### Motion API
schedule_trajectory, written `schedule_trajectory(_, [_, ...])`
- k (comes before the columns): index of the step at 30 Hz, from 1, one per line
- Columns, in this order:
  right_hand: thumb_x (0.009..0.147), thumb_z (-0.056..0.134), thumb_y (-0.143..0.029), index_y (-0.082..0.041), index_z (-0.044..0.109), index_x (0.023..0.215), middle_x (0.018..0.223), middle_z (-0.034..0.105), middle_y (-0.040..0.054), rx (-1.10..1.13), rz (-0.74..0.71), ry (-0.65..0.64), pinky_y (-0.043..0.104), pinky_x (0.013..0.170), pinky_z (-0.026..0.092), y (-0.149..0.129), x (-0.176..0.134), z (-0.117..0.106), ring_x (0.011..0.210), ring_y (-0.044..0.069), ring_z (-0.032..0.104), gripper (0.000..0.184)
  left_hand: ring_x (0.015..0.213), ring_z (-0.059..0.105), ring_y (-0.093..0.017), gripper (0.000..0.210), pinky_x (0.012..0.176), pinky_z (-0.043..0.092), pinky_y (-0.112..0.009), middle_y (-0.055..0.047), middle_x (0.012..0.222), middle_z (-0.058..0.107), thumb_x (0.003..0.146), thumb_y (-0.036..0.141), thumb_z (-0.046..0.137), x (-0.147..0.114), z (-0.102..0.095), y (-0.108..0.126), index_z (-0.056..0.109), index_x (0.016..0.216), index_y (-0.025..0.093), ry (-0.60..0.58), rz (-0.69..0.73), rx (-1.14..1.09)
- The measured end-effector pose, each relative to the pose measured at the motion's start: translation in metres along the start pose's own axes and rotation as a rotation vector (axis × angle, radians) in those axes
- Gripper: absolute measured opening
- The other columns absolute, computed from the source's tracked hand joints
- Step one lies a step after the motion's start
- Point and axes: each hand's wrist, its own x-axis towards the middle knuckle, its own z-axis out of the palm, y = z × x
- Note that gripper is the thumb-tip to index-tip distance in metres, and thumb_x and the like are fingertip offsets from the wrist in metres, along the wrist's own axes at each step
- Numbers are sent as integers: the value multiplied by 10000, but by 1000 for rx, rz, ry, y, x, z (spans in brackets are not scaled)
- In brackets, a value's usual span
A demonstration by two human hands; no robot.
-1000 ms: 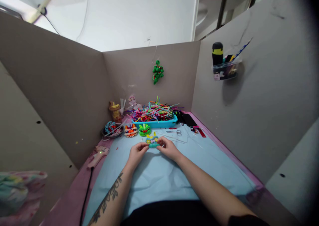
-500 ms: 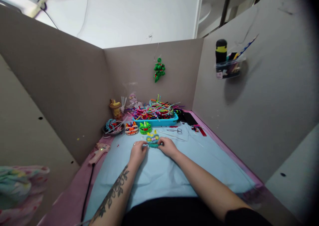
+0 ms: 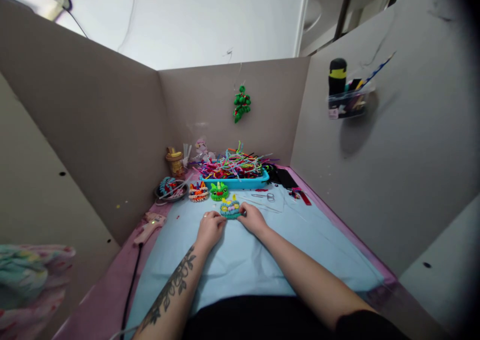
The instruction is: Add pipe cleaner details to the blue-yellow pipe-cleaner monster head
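Observation:
A small teal and yellow animal head [image 3: 230,208] made of fuzzy pipe cleaners lies on the blue cloth, with yellow points on top. Along its lower edge runs a teal pipe cleaner piece [image 3: 231,217], close against the head. My left hand [image 3: 210,228] pinches the left end of that piece, fingers closed. On the other side my right hand [image 3: 253,219] is closed at its right end, right beside the head; its fingertips are partly hidden. Just behind sit an orange and white pipe cleaner head [image 3: 198,192] and a green one [image 3: 219,191].
A blue tray [image 3: 235,184] heaped with pipe cleaners stands at the back. Scissors [image 3: 268,197] lie to the right, a bowl [image 3: 171,191] and a pink glue gun [image 3: 151,226] with a cord to the left. Grey panels [image 3: 232,80] enclose the table on three sides.
The teal piece has moved up against the lower edge of the teal and yellow head. My left hand has shifted slightly right, nearer the head.

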Motion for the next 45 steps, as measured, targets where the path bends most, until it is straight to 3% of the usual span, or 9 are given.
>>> schedule_trajectory(6, [614, 573, -163, -200, 544, 724, 696, 564, -32, 65, -9, -25, 220, 597, 354, -2, -2, -3, 645, 130, 485, 120, 870, 539, -205, 190, 826, 404, -339, -71, 868, 625, 779, 203, 532, 0, 0, -4, 709, 849, 206, 32, -49, -64])
schedule_trajectory(13, [639, 547, -153, -187, 546, 730, 714, 565, -26, 245, -126, -40, 234, 655, 393, -14, -7, -11, 682, 129, 495, 97, 942, 557, -223, 377, 872, 409, -358, -72, 982, 663, 722, 228, 608, 0, 1, -10, 606, 1095, 174, 71, -157, -226])
schedule_trajectory(21, [633, 547, -134, -180, 556, 711, 697, 558, -13, 245, -159, -37, 262, 684, 398, -17, -8, -14, 705, 147, 499, 91, 792, 622, -176, 223, 767, 467, -287, -48, 880, 698, 760, 225, 532, 3, 1, -9, 665, 934, 181, 46, -194, -424])
schedule_trajectory(29, [644, 548, -124, -176, 580, 734, 718, 566, 2, 202, -228, -38, 271, 691, 403, -15, -9, -12, 711, 154, 501, 109, 818, 606, -188, 180, 782, 459, -307, -45, 848, 692, 748, 239, 542, 1, -2, -6, 677, 855, 189, 87, -187, -353])
schedule_trajectory(33, [686, 535, -133, -180, 616, 823, 776, 590, 19, 241, -229, -30, 270, 706, 419, -13, -8, -12, 739, 154, 526, 166, 786, 600, -165, 250, 747, 469, -290, -43, 870, 682, 785, 283, 499, 1, -3, -4, 641, 964, 181, 125, -215, -421])
schedule_trajectory(36, [742, 508, -183, -184, 628, 898, 848, 605, 42, 304, -156, 80, 280, 720, 434, -7, -3, -19, 759, 161, 543, 198, 761, 595, -145, 306, 699, 475, -269, -50, 923, 665, 795, 282, 484, 1, -5, -5, 595, 1058, 171, 216, -241, -472])
schedule_trajectory(40, [798, 445, -295, -153, 593, 953, 888, 625, 85, 438, 70, 338, 311, 727, 454, 11, 4, -32, 785, 190, 560, 257, 851, 586, -177, 276, 747, 470, -299, -72, 893, 652, 831, 314, 431, -2, -9, -7, 653, 768, 164, 280, -213, -448])
schedule_trajectory(42, [782, 456, -311, -145, 587, 939, 878, 632, 87, 445, 90, 341, 318, 731, 455, 18, 7, -36, 786, 198, 564, 264, 895, 580, -188, 300, 756, 473, -306, -79, 910, 642, 845, 311, 406, -3, -11, -7, 654, 759, 166, 305, -206, -452])
schedule_trajectory(45, [747, 470, -273, -150, 602, 869, 783, 635, 56, 353, 80, 186, 302, 670, 454, 19, 18, -37, 701, 184, 563, 218, 884, 581, -176, 262, 729, 484, -298, -86, 1018, 606, 829, 272, 435, -5, -12, -5, 624, 981, 173, 355, -214, -456])
